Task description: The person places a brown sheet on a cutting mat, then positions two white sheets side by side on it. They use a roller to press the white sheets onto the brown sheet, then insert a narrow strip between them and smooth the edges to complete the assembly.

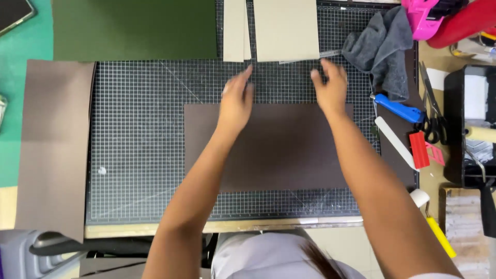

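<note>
Left hand (235, 101) open, fingers spread, blurred, over the upper edge of the brown sheet (279, 155) at frame centre on the gridded cutting mat (139, 144) | right hand (330, 88) open, gripping nothing, reaching toward the tan boards (285, 28) at top centre | step looks like fetching a board; next calls for a clean pinch on its lower edge.

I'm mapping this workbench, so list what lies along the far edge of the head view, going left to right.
Dark green sheet → narrow beige board strip → wide beige board → grey cloth → pink tool → red object. The left hand and right hand hover just below the boards.
</note>
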